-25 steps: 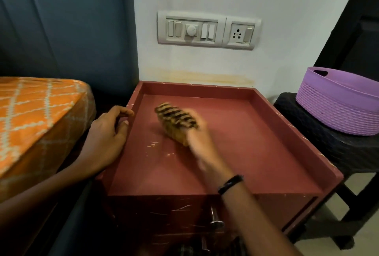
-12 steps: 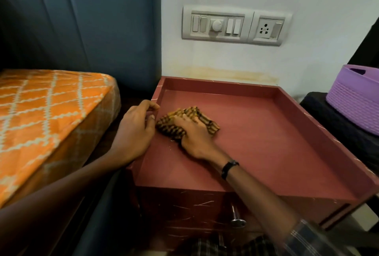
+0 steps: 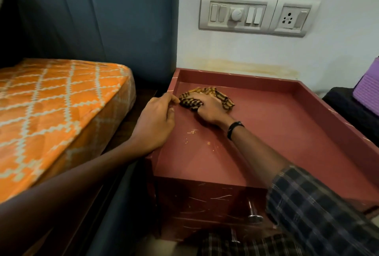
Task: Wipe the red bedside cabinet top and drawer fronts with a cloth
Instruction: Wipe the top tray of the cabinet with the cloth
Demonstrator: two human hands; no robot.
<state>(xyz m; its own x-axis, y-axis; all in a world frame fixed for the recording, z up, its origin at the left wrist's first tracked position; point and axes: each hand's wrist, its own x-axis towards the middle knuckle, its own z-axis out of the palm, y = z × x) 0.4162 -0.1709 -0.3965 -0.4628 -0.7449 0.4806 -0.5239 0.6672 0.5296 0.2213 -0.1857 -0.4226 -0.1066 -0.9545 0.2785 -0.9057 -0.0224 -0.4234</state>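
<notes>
cabinet (image 3: 276,132): red, rimmed top, scratched | cloth (image 3: 222,96): striped, bunched, top's far-left corner

Open red wooden cabinet top (image 3: 276,132) from centre toward 3 and 5 o'clock, walled by a raised red rim (image 3: 235,80) at 12, 3 and 9 o'clock; no rim at the 6 o'clock front edge. Far-left corner at 10 o'clock taken up by the crumpled yellow-and-black striped cloth (image 3: 223,100), right hand (image 3: 209,110) pressing on it, left hand (image 3: 155,122) gripping the left rim. Beyond 9 o'clock, blocked by the orange patterned mattress (image 3: 51,112); beyond 3 o'clock, by the purple ribbed basket (image 3: 369,93).
</notes>
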